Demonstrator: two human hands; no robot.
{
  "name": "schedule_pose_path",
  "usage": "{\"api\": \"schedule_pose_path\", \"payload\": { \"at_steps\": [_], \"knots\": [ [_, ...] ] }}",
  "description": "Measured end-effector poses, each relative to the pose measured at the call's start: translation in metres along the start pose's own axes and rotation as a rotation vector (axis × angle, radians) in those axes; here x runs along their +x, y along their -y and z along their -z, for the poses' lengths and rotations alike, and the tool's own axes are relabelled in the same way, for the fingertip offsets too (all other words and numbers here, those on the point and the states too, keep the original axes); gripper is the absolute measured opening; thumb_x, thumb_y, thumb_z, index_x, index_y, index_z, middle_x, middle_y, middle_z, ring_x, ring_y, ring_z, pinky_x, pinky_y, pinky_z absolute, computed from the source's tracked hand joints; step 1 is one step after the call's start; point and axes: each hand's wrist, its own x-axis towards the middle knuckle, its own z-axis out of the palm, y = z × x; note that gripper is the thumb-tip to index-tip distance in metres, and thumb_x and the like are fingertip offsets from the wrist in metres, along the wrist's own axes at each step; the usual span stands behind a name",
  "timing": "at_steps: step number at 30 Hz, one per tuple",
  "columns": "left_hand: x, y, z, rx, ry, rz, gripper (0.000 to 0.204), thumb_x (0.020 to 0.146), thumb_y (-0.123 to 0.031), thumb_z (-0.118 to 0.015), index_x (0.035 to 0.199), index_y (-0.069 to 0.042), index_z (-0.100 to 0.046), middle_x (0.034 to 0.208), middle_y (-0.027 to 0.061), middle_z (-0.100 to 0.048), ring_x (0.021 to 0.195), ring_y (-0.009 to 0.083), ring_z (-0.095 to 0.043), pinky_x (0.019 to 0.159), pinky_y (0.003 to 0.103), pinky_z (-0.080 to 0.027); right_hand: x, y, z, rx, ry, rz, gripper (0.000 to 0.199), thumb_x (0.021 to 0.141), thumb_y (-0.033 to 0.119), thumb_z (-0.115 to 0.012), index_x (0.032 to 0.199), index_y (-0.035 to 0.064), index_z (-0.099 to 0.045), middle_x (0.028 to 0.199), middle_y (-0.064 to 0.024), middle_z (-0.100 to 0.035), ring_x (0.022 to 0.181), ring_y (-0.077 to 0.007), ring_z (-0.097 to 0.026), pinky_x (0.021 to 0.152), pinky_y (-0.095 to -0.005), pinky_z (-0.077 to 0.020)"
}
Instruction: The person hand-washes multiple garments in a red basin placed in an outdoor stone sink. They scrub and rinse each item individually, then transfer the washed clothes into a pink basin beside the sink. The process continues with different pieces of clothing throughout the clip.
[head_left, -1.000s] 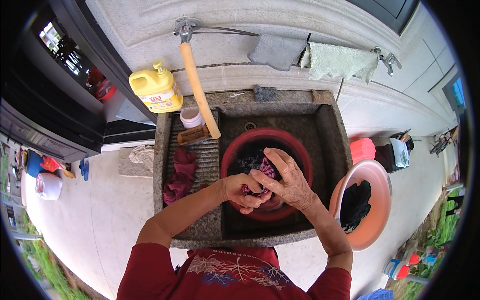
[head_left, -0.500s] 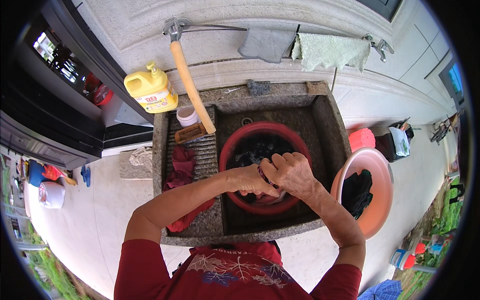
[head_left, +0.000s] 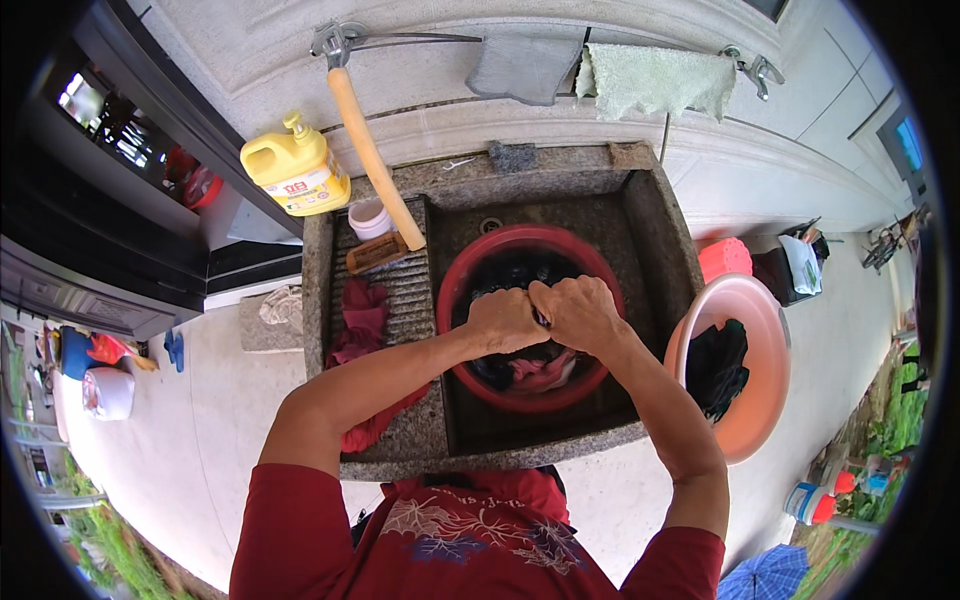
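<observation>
Over the red basin point(head_left: 452, 340), my left hand point(head_left: 508, 322) and my right hand point(head_left: 578, 315) are closed in fists, pressed knuckle to knuckle. Between them a small dark bit of cloth point(head_left: 541, 319) shows; the rest of it is hidden by my fingers. Dark water fills the basin, which stands inside the stone sink point(head_left: 655, 235). A pink cloth point(head_left: 545, 373) lies in the water just below my hands. On the ribbed washboard side at left rest a dark red garment point(head_left: 360, 315), a wooden scrubbing brush point(head_left: 376, 253) and a small white tub point(head_left: 369, 220).
A wooden-coloured tube point(head_left: 370, 150) hangs from the tap onto the washboard. Beside it stands a yellow pump jug point(head_left: 296, 170). Right of the sink is a peach tub point(head_left: 765, 370) holding dark clothes point(head_left: 715, 375). Two cloths hang on the wall rail, one grey point(head_left: 527, 68), one pale green point(head_left: 655, 82).
Both fists have turned and lifted slightly, knuckles now facing up and side by side. More of the pink cloth in the basin shows. The view has shifted a little.
</observation>
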Motion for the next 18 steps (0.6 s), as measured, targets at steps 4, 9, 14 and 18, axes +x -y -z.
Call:
{"api": "schedule_pose_path", "payload": {
  "at_steps": [4,9,14,18],
  "knots": [
    [0.002,0.001,-0.004,0.095,-0.092,-0.042,0.035,0.065,-0.038,-0.062,0.073,-0.005,-0.065,0.071,0.0144,-0.066,0.067,0.0319,-0.064,0.06,0.041,-0.052,-0.001,0.001,-0.008,0.06,0.014,-0.083,0.01,0.068,0.014,-0.063,0.077,0.0099,-0.059,0.065,-0.0116,-0.063,0.061,-0.0291,-0.064,0.054,-0.0383,-0.051],
    [0.006,0.004,-0.013,0.168,-0.189,-0.094,0.033,0.066,-0.039,-0.064,0.069,-0.007,-0.065,0.065,0.0122,-0.064,0.061,0.0303,-0.064,0.055,0.041,-0.05,-0.002,0.0,-0.015,0.161,0.113,-0.194,0.017,0.068,0.013,-0.062,0.085,0.0092,-0.061,0.073,-0.0144,-0.065,0.071,-0.033,-0.065,0.063,-0.0408,-0.052],
    [0.013,0.014,-0.031,0.233,-0.288,-0.173,0.029,0.064,-0.038,-0.066,0.067,-0.01,-0.064,0.062,0.0114,-0.064,0.06,0.0287,-0.064,0.054,0.039,-0.05,-0.008,-0.001,-0.033,0.22,0.112,-0.276,0.019,0.069,0.013,-0.061,0.087,0.0097,-0.061,0.078,-0.0158,-0.066,0.076,-0.0347,-0.064,0.067,-0.0424,-0.0518],
    [0.012,0.016,-0.037,0.311,-0.289,-0.2,0.024,0.063,-0.035,-0.066,0.067,-0.011,-0.063,0.061,0.0122,-0.063,0.06,0.0308,-0.064,0.061,0.042,-0.05,-0.014,0.004,-0.048,0.25,0.109,-0.376,0.019,0.068,0.01,-0.061,0.087,0.0093,-0.057,0.079,-0.0151,-0.064,0.08,-0.0358,-0.062,0.069,-0.0446,-0.0495]
  ]
}}
